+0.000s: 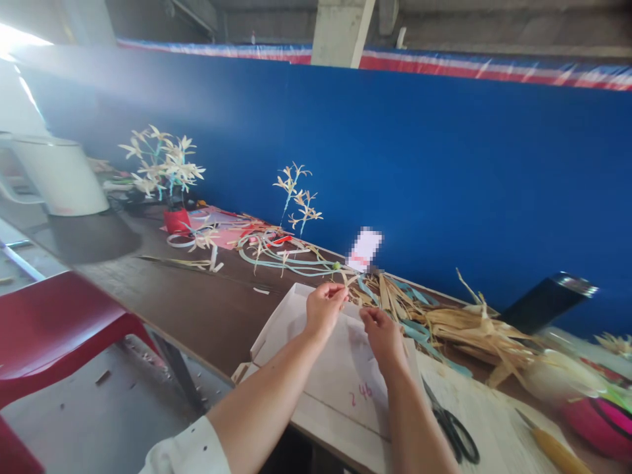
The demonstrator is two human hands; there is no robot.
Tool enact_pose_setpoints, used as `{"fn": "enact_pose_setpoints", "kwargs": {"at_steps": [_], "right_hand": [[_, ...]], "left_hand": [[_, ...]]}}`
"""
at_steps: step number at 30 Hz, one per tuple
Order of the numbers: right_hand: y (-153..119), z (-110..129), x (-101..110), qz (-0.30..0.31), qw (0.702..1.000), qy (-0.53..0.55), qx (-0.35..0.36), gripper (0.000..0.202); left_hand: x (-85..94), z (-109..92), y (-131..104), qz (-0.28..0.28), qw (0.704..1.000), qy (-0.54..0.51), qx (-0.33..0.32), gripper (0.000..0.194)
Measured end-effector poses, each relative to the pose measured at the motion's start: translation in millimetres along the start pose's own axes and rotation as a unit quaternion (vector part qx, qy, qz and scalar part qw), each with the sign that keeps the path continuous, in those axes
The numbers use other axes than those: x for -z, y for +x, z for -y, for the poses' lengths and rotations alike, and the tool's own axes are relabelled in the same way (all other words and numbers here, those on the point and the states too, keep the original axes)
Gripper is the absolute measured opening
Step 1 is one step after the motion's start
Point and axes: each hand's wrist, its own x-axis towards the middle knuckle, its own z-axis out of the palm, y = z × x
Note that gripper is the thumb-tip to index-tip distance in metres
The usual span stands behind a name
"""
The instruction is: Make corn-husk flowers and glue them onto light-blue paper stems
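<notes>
My left hand [326,308] is pinched closed above a white cardboard box lid [316,395], at a thin pale strip [351,280] that looks like dried husk. Just to its right, my right hand [384,334] is also closed in a pinch over the lid; whatever its fingers hold is too small to make out. The hands are a short gap apart. Red handwritten marks show on the lid. Black-handled scissors [457,431] lie right of my right forearm. Behind the hands spreads a heap of dried corn husks [464,329] with light blue strips.
A potted husk flower plant [176,220] and a white kettle [69,178] stand at the left. Two flower stems [301,210] rise before a blue partition [444,164]. A black cylinder [543,303] and a wooden-handled awl [555,447] are right; a red chair [64,329] is left.
</notes>
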Motion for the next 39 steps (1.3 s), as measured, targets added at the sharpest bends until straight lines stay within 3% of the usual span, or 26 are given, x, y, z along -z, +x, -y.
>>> {"fn": "enact_pose_setpoints", "kwargs": {"at_steps": [3,6,8,10,24,39], "right_hand": [[1.5,1.4,5.9,-0.005,0.984,0.177,-0.024,0.034],[-1.4,9.0,9.6,0.027,0.902,0.425,-0.068,0.028],[-3.5,13.3,10.9,0.039,0.860,0.500,-0.091,0.027],[-4.6,15.4,11.6,0.041,0.849,0.518,-0.097,0.025],[-3.6,16.9,15.3,0.046,0.826,0.555,-0.092,0.023],[-4.8,19.6,13.5,0.020,0.854,0.512,-0.087,0.028]], "left_hand": [[0.1,2.7,-0.9,0.016,1.000,0.016,-0.012,0.014],[0.5,3.8,-3.8,0.038,0.998,0.037,-0.016,0.016],[0.5,2.4,-6.5,0.055,0.997,0.050,-0.012,0.016],[0.1,0.4,-9.1,0.072,0.996,0.057,-0.008,0.015],[-2.2,4.3,-9.7,0.126,0.991,0.029,0.028,0.016],[-4.6,6.1,-11.7,0.129,0.991,0.001,0.036,0.013]]}}
